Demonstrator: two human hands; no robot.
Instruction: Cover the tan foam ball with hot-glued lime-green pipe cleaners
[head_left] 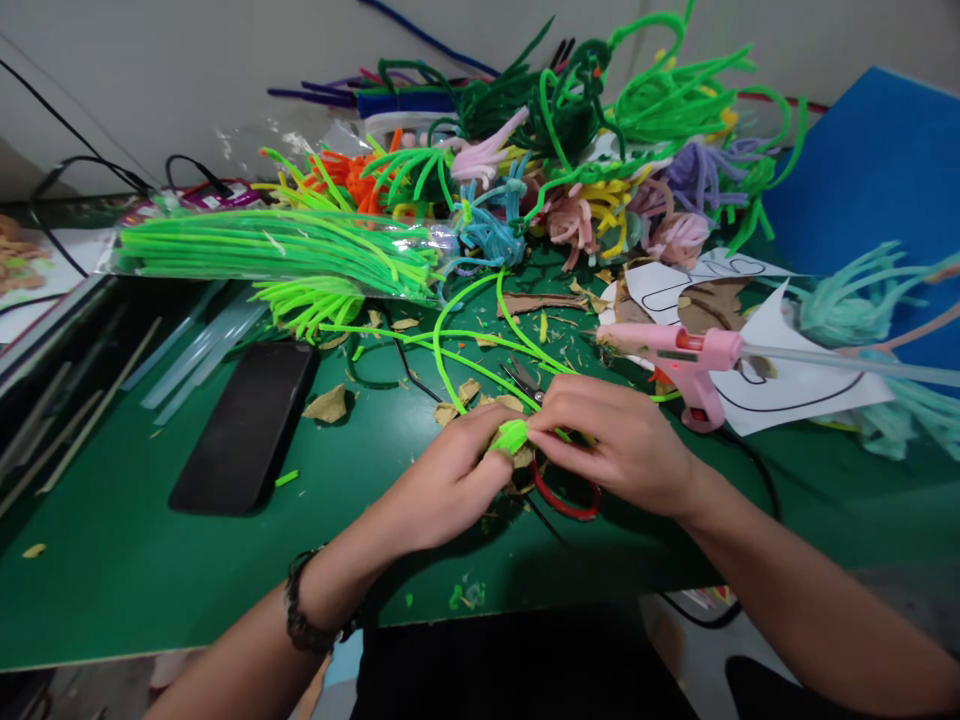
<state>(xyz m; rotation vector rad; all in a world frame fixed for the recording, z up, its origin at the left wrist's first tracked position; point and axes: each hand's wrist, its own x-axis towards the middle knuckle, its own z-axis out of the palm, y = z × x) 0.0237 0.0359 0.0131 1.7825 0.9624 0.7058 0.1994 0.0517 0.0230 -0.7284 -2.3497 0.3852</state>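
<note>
Between both hands, above the green table, is a small bundle of bright green pipe cleaner (511,436). My left hand (457,475) is closed around it from the left. From the right, the pinched fingers of my right hand (611,435) meet the same bundle. Long green pipe cleaner stems (441,345) loop up and away behind the hands. Scissors with red handles (566,508) lie under the hands, partly covered by them. A pink glue gun (686,360) with a clear glue stick rests beyond my right hand.
A black phone (244,430) lies at left, beside clear glue sticks (206,345). A plastic bag of green pipe cleaners (277,245) and bundles in many colours line the back. Torn cardboard scraps (328,404), cut paper (810,375) and a blue board (877,180) are also around.
</note>
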